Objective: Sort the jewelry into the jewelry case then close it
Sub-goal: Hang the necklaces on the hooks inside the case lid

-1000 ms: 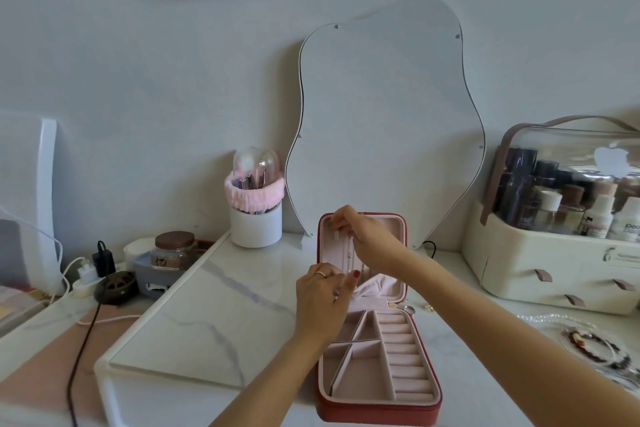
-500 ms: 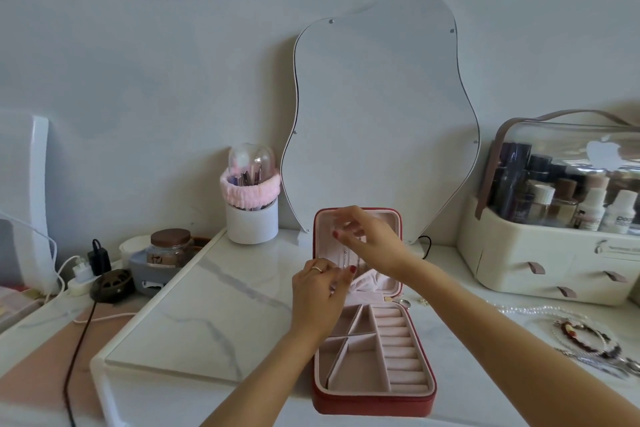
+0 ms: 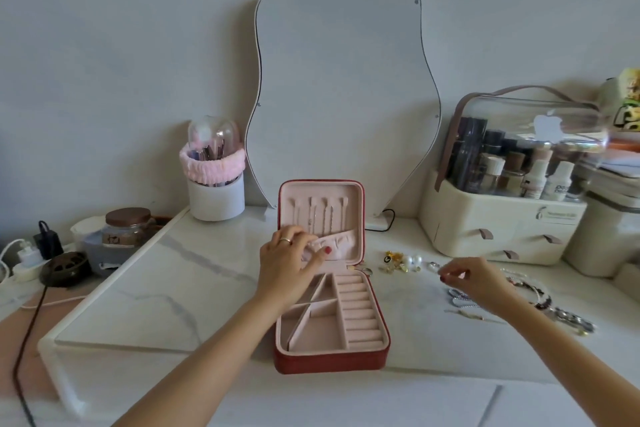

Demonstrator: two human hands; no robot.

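- The jewelry case (image 3: 330,319) sits open at the middle of the marble surface (image 3: 166,291), red outside and pale pink inside, with its lid (image 3: 321,215) standing upright at the 12 o'clock side.
- The tray of the case holds angled dividers on its 9 o'clock half and a column of ring rolls on its 3 o'clock half; I see no jewelry in these compartments.
- The lid carries a row of small hooks, and thin chains hang from some of them down to a gathered pocket (image 3: 334,246) at the bottom of the lid.
- The left hand (image 3: 289,265) rests on the lower edge of the lid, its fingers loosely bent over the pocket and its thumb lying on the fabric; a ring shows on one finger. Whether it pinches the fabric or only touches it I cannot tell.
- The right hand (image 3: 474,279) hovers at 3 o'clock of the case, over the loose jewelry, fingers curled with fingertips drawn together; whether anything is pinched between them is too small to tell.
- Loose jewelry lies on the surface at 3 o'clock of the case: gold earrings (image 3: 394,261) and pearl pieces (image 3: 414,260) nearest it, then bracelets (image 3: 568,317) and beaded strands farther out.
- A wavy mirror (image 3: 341,87) leans on the wall at 12 o'clock, a brush holder (image 3: 214,184) stands at 10 o'clock, and a cosmetics organizer (image 3: 505,198) at 2 o'clock.
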